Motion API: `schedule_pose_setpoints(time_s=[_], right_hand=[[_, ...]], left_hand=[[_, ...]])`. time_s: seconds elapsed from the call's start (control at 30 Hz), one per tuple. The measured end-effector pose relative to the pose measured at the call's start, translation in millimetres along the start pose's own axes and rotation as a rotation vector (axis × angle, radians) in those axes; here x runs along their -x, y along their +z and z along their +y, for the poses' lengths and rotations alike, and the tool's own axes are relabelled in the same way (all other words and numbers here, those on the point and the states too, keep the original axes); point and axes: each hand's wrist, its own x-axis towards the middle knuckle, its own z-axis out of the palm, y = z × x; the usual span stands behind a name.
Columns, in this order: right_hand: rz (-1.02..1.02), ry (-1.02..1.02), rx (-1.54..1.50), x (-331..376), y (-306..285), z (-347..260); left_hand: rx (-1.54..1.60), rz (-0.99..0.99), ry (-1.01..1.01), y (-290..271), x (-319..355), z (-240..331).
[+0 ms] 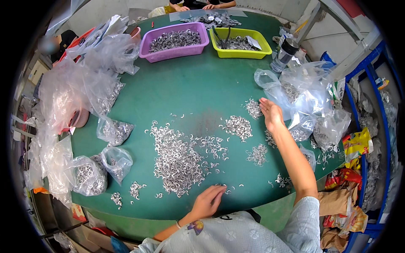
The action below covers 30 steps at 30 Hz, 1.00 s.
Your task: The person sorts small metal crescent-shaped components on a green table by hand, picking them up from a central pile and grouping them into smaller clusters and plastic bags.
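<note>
A large heap of small curved silver metal pieces (175,162) lies on the green table (185,92). To its lower right, near the table's front edge, my left hand (206,202) rests with fingers bent and together, tips down beside a few loose pieces; what they hold, if anything, is hidden. Farther right, my right hand (272,114) is open, its fingers stretched out alongside a small pile of pieces (253,109). Between the large heap and my right forearm are another pile (237,127) and a looser, thinner-looking one (257,154).
At the back stand a purple basin (145,46) and a yellow-green basin (242,54), both holding metal parts. Clear plastic bags of pieces line the left (86,175) and right (331,126). A dark-lidded bottle (284,55) stands back right. Across the table another person's hands (182,8) are visible.
</note>
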Motion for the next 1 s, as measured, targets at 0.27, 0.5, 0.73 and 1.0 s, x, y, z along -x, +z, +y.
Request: schedule_pose_setpoints(time_s=[0.27,0.5,0.73,1.0], right_hand=[[-0.173,-0.079,0.117,34.2,-8.3,-24.7],[-0.576,-0.114,0.436,184.2,-22.4,-12.2],[-0.320,-0.683,1.050,258.1,-54.0,72.2],[-0.246,-0.789,1.051,265.9,-48.2,106.0]], left_hand=[[-0.126,0.032,0.119,-2.0,2.2,1.5],[-0.330,-0.069,0.134,0.4,10.8,1.2],[-0.344,-0.099,0.153,17.7,23.4,-1.6],[-0.564,-0.064,0.139,27.7,15.6,-7.6]])
